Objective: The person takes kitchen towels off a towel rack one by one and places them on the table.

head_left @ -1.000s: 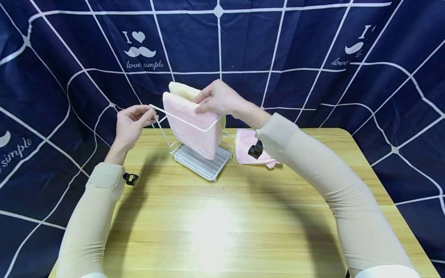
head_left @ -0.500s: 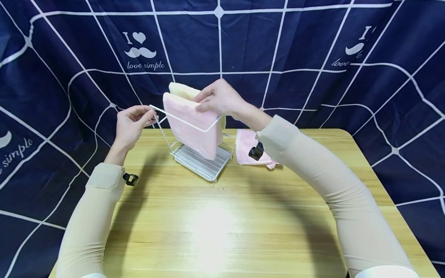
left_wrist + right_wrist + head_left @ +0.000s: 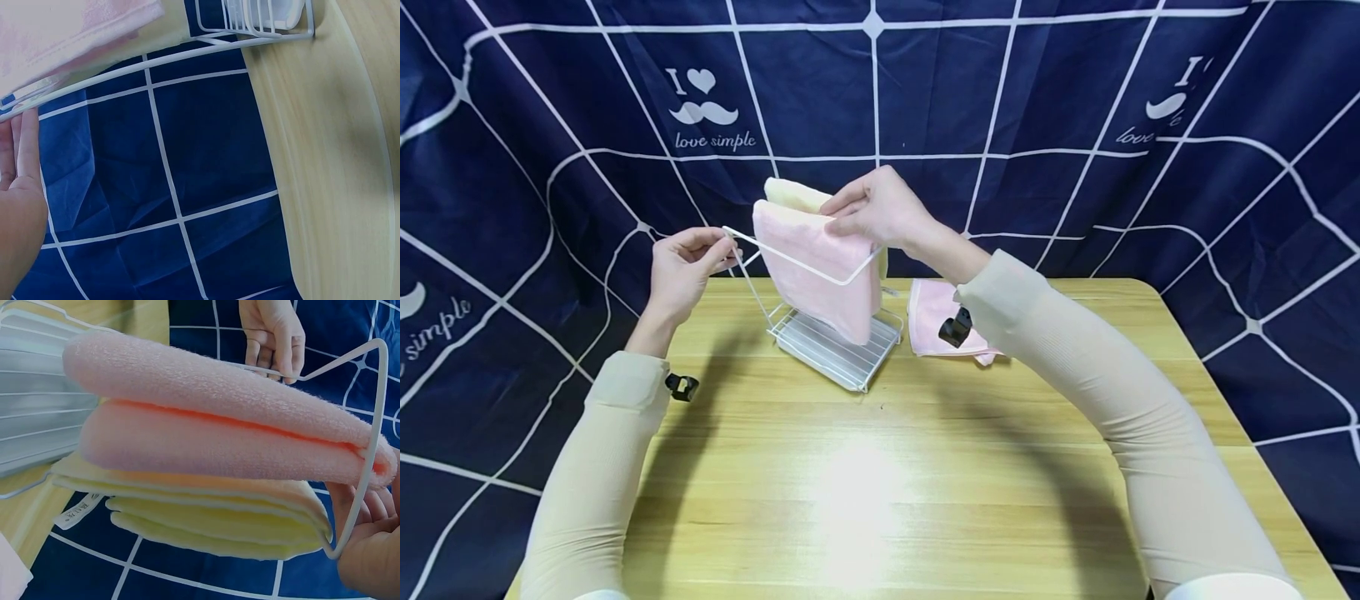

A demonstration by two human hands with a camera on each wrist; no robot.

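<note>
Thumb and fingers of the right hand [image 3: 891, 215] are edging slightly rightward, pinching the top of the pink towel [image 3: 831, 304], which is hanging inside the rack [image 3: 842, 357] beside the yellow towel [image 3: 793, 195], suggesting fine adjusting; the left hand [image 3: 681, 265] is pinching the rack's corner.

pink towel [image 3: 820, 292] | yellow towel [image 3: 792, 194] | white rack [image 3: 841, 353] | white-gridded navy backdrop [image 3: 940, 83] | light-yellow, wood-grain table [image 3: 737, 475]

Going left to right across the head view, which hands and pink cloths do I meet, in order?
Left hand → raised pink cloth → right hand → lower pink cloth, lying on the table.
</note>
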